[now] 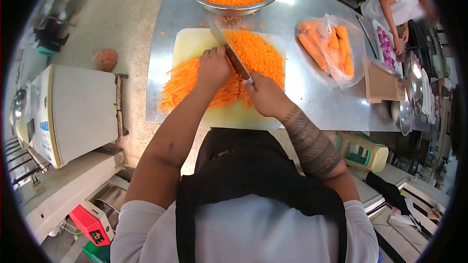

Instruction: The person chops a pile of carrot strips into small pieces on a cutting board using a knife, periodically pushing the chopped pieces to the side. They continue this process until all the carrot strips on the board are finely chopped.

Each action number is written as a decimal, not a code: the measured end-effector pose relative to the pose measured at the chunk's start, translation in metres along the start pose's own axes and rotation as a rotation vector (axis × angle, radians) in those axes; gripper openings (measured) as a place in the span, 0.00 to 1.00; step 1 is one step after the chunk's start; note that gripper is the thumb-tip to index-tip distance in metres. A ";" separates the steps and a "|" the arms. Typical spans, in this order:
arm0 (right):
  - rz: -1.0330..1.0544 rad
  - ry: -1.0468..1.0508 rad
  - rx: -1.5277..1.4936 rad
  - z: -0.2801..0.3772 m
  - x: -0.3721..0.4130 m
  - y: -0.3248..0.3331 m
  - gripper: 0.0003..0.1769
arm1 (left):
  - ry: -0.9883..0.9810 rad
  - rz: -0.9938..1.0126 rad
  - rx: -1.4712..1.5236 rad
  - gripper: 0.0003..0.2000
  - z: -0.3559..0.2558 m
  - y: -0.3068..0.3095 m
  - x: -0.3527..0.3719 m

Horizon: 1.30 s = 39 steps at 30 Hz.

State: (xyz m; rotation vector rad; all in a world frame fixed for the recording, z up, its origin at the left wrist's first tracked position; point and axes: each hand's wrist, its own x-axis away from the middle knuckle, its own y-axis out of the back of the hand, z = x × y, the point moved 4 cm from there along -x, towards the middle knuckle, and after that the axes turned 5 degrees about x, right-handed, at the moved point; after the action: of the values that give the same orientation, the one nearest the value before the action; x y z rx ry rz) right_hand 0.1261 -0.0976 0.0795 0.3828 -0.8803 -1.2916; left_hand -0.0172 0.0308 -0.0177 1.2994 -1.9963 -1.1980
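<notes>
A pale cutting board (187, 44) lies on the steel table. Carrot strips (181, 86) cover its left part, and finely chopped carrot (265, 58) is heaped on the right. My right hand (265, 95) is closed round the handle of a knife (235, 58), whose blade slants up and left between the two heaps. My left hand (213, 68) presses on the strips with bent fingers, close beside the blade. Beyond the board, a steel bowl (219, 9) holds more chopped carrot.
Whole carrots lie in a clear plastic bag (357, 63) on the steel table (312, 107). At the far right another person (397, 7) works over a tray of purple onions (385, 48). A brown box (381, 82) stands near the right end, beside metal bowls.
</notes>
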 end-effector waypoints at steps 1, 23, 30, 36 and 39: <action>-0.001 0.006 -0.032 0.009 0.008 0.014 0.22 | -0.007 -0.005 -0.012 0.17 0.001 -0.001 0.001; -0.082 -0.021 0.015 -0.027 0.002 -0.024 0.21 | 0.072 -0.034 0.152 0.24 -0.006 0.011 0.000; -0.108 -0.057 0.052 -0.027 0.020 -0.031 0.20 | -0.224 -0.194 0.114 0.38 -0.005 0.044 0.023; -0.105 -0.054 0.001 -0.031 0.018 -0.025 0.20 | -0.377 0.037 -0.174 0.54 -0.012 0.038 0.106; -0.116 -0.037 -0.015 -0.033 0.017 -0.026 0.20 | -0.372 0.018 -0.189 0.57 0.002 0.022 0.105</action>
State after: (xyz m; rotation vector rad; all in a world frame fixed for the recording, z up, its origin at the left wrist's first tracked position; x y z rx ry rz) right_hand 0.1335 -0.1279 0.0462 0.4039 -0.8901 -1.4150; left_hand -0.0753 -0.0584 -0.0074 1.0207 -2.0716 -1.6736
